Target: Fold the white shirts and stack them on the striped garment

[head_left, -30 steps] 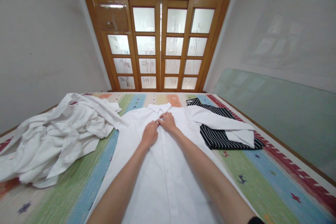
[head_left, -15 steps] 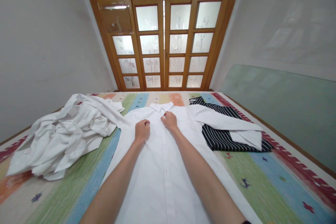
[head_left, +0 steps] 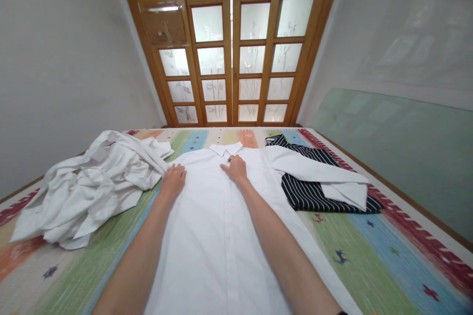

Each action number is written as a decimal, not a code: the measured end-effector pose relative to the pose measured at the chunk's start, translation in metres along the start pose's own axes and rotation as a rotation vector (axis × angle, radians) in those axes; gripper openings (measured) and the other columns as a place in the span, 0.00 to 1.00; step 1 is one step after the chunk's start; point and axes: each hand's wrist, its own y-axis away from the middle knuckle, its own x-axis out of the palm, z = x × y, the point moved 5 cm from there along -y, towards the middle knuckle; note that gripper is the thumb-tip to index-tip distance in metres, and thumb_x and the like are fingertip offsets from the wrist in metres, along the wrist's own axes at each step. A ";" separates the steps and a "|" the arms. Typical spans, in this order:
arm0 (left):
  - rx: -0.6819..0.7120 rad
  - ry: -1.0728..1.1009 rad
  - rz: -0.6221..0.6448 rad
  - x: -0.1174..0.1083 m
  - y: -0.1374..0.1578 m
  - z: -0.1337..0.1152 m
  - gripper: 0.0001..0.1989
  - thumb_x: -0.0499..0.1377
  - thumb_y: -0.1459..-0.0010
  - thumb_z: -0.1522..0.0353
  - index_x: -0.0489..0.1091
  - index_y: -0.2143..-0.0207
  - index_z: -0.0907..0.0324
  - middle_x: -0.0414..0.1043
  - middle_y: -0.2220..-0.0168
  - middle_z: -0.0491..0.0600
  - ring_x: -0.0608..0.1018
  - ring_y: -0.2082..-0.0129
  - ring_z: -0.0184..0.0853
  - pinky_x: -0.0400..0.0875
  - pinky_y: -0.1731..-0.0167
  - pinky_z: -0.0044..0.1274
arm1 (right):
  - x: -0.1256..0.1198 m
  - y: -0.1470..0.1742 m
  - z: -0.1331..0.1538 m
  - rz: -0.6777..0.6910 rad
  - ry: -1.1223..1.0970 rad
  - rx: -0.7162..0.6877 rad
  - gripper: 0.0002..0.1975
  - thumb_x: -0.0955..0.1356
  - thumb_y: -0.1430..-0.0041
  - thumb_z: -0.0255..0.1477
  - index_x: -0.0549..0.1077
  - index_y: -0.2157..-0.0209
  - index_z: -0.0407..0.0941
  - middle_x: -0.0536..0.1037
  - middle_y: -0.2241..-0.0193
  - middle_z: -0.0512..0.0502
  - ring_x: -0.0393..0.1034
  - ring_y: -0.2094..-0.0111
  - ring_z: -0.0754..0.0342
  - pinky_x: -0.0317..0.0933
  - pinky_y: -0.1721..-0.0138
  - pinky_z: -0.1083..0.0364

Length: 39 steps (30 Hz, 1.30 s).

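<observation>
A white button-up shirt (head_left: 199,236) lies spread out front side up, its collar (head_left: 226,149) at the far end. My left hand (head_left: 173,180) rests on the shirt's left edge near the sleeve joint, fingers laid out over the cloth. Just below the collar, my right hand (head_left: 236,168) touches the front placket, its thumb stretched out to the left, apart from the bent fingers. The right sleeve (head_left: 314,170) reaches out sideways over dark striped clothing. Both forearms cover parts of the shirt front.
At left lies a crumpled heap of white clothes (head_left: 96,187), meeting the shirt's left sleeve. Black-and-white striped clothing (head_left: 306,196) sits folded at right. Beneath everything is a colourful striped cover (head_left: 369,266). A pale green panel (head_left: 388,142) borders the right side; wooden glazed doors (head_left: 231,59) stand beyond.
My left hand has moved left from the shirt's middle to its side edge and its fingers have opened. My right hand stays near the collar, its thumb now spread away.
</observation>
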 end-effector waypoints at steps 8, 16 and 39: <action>0.155 0.136 0.094 0.015 -0.013 -0.066 0.21 0.47 0.38 0.71 0.67 0.45 0.64 0.62 0.38 0.57 0.61 0.35 0.40 0.56 0.38 0.31 | 0.000 0.000 0.001 -0.077 0.020 0.001 0.12 0.65 0.41 0.31 0.75 0.59 0.39 0.74 0.58 0.36 0.66 0.54 0.46 0.58 0.52 0.51; 0.177 0.153 0.169 0.034 -0.034 -0.119 0.22 0.45 0.36 0.68 0.63 0.42 0.63 0.59 0.36 0.60 0.59 0.35 0.46 0.52 0.38 0.41 | 0.004 -0.006 -0.006 -0.103 -0.040 -0.006 0.15 0.61 0.42 0.19 0.79 0.62 0.40 0.75 0.61 0.37 0.67 0.56 0.48 0.58 0.54 0.53; 0.125 0.475 0.033 0.040 -0.044 -0.133 0.21 0.50 0.47 0.79 0.75 0.56 0.56 0.71 0.44 0.51 0.69 0.41 0.41 0.53 0.38 0.40 | 0.006 -0.007 -0.007 -0.221 -0.116 -0.025 0.09 0.72 0.51 0.34 0.76 0.72 0.41 0.76 0.69 0.41 0.67 0.64 0.50 0.57 0.61 0.55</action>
